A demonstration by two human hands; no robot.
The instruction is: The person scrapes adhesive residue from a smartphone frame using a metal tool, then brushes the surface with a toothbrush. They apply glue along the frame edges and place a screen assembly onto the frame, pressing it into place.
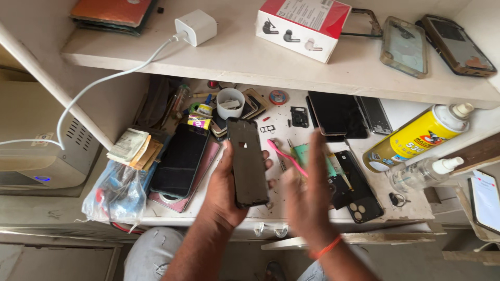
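Observation:
My left hand (225,190) grips a black phone frame (247,161) upright over the front of the workbench, its dark face towards me. My right hand (307,195) is blurred just to the right of it, fingers apart, holding nothing, with an orange band at the wrist. Under that hand lie a pink toothbrush (284,156), a green phone part (302,153) and a black phone back (359,200) with camera holes. A dark phone (179,158) lies flat to the left of my left hand.
A yellow spray can (416,138) and a clear bottle (422,174) lie at the right. A white cup (229,103), small parts and more phones (337,114) sit further back. The shelf (219,57) above carries a charger (196,27), a red-and-white box (302,26) and phone cases (404,46). A plastic bag (115,195) hangs front left.

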